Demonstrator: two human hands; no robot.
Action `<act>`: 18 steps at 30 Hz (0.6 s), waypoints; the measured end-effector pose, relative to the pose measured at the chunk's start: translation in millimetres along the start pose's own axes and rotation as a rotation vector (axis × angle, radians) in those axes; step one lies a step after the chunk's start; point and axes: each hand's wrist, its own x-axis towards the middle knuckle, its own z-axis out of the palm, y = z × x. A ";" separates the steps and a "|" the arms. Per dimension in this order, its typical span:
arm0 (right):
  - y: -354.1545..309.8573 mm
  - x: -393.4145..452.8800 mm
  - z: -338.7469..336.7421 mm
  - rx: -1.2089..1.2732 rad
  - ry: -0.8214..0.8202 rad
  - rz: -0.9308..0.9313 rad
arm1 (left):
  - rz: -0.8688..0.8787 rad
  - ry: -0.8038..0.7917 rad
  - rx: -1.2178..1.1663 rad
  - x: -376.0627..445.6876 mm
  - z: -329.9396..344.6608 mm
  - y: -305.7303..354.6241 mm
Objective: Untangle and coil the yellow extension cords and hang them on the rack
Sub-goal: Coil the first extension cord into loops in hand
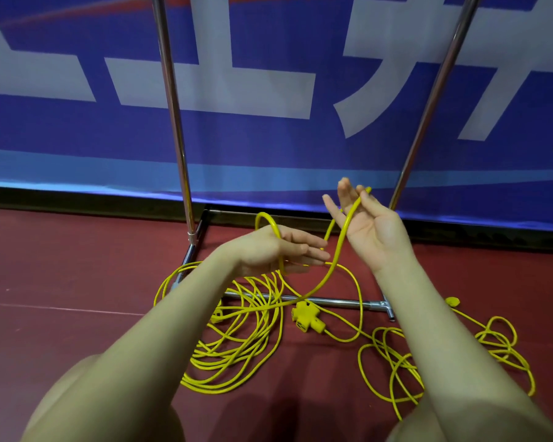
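Yellow extension cords [237, 330] and yellow multi-outlet block [304, 315]; chrome rack [173, 106]; maroon floor [77, 256]; blue banner [268, 148] with white lettering.
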 end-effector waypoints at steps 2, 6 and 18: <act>-1.6 2.3 1.0 0.057 0.020 -0.013 | 0.000 -0.035 0.028 3.3 8.5 -1.7; -2.8 7.7 -0.4 0.059 0.001 -0.028 | 0.049 -0.105 0.086 8.3 20.2 -4.4; 6.8 4.3 -18.5 -0.607 0.111 0.148 | 0.483 0.254 -0.545 6.5 -1.2 26.1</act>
